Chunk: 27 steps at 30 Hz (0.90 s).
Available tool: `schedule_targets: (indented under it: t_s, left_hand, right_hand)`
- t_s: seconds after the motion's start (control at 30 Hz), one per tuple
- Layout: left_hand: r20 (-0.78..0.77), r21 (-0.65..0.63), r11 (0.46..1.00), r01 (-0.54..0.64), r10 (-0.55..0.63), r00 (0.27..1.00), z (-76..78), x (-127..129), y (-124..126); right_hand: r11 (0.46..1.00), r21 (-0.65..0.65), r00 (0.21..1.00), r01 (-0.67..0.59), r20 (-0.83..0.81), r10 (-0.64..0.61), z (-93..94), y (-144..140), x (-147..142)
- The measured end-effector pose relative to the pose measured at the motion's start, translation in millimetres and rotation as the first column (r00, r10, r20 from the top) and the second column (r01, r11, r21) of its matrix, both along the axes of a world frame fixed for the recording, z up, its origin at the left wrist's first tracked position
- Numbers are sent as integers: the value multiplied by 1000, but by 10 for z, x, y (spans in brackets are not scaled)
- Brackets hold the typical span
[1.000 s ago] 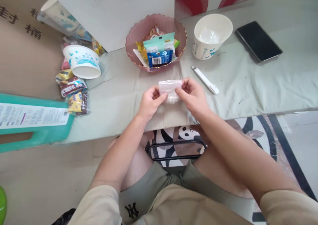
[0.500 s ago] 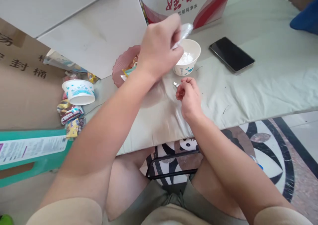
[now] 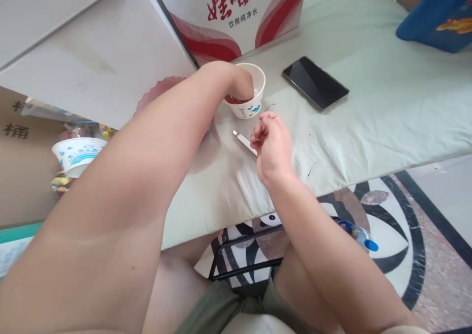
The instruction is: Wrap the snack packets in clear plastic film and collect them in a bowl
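Observation:
My left hand (image 3: 241,84) reaches down inside a white paper bowl (image 3: 248,111) with blue print. Its fingers are hidden behind the bowl's wall and the wrist, so its grip does not show. A bit of clear plastic (image 3: 255,92) shows in the bowl beside it. My right hand (image 3: 273,144) rests on the cloth, palm side inward, with loosely curled fingers and nothing visible in them. Next to these fingers lies a slim white tool (image 3: 244,142) with a metal tip, its rear end covered by the hand.
A black phone (image 3: 315,82) lies to the right on the pale cloth. Behind the bowl stands a red and white carton (image 3: 239,29). My left arm partly covers a pink dish (image 3: 158,92). Another paper bowl (image 3: 79,152) is at the left, a blue container (image 3: 438,21) at the far right.
My left hand has gone from above the bowl, where it held clear plastic, down into it. My right hand has shifted slightly away from the white tool, showing more of it. The view has swung right.

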<state>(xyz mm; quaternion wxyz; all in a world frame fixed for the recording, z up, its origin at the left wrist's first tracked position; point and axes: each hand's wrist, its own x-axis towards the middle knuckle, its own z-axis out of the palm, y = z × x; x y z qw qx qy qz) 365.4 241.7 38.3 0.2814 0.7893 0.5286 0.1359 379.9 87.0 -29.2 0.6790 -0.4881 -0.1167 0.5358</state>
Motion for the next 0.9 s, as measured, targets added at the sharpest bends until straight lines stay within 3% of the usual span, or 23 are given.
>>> schedule_targets:
  t_s: [0.07,0.13,0.17,0.23,0.3,0.37,0.47,0.53,0.6,0.73,0.9]
  left_hand:
    - [-186,-81,997,12,-27,982,105,-37,-61]
    - [-244,-42,998,45,-54,968,235,-202,-204]
    - [-179,45,997,67,-58,982,282,-340,-313]
    - [150,205,978,36,-68,986,298,-714,-597]
    - [405,219,975,-28,-65,912,178,-1175,-937]
    - [560,136,986,-99,6,829,-53,-1642,-1277]
    - [637,3,971,-241,184,749,-444,-2200,-1681]
    - [622,-37,945,-326,277,732,-627,-2454,-1837]
    - [577,-25,911,-411,348,738,-719,-2654,-1905]
    - [493,89,813,-575,466,735,-762,-3064,-1888]
    - [360,271,581,-768,679,640,-821,-3673,-1835]
  right_hand:
    - [1000,20,999,-16,45,15,-42,10,1]
    - [999,29,998,-13,65,11,-81,14,3]
    - [999,34,997,-10,71,8,-98,14,4]
    - [998,52,996,-19,93,14,-125,8,1]
    - [996,75,991,-47,129,37,-146,-6,-24]
    - [993,87,985,-76,160,62,-164,-32,-91]
    - [988,91,967,-126,234,102,-194,-103,-285]
    - [980,99,932,-172,340,129,-218,-170,-465]
    - [970,95,876,-226,456,159,-241,-239,-669]
    - [940,66,784,-335,573,239,-278,-331,-1112]
    - [893,31,690,-450,646,325,-316,-342,-1634]
